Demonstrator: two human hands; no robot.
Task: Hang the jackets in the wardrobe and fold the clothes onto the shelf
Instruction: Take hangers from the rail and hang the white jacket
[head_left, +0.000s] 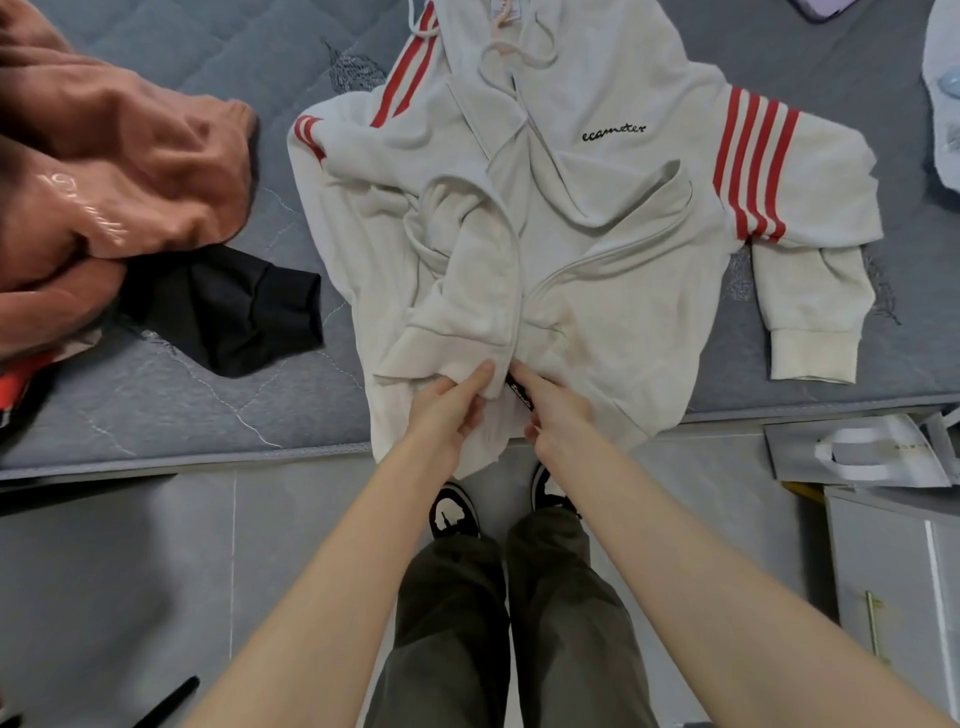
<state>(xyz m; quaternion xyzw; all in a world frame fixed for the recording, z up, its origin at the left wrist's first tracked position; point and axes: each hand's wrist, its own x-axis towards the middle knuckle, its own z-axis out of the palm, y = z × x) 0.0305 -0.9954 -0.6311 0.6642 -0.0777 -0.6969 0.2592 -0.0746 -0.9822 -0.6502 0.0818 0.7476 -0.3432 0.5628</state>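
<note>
I read the ecameter script (613, 133) on the cream zip hoodie (597, 218). At its hem, my left hand (451, 411) pinches fabric and my right hand (560, 415) pinches a black lettered tab (519, 396).

A cream hoodie (597, 218) lies on the grey mattress (218, 395), hem overhanging its near edge. Left hand (449, 410) pinches the hem; right hand (558, 410) seemingly grips a black tab (521, 393).
</note>
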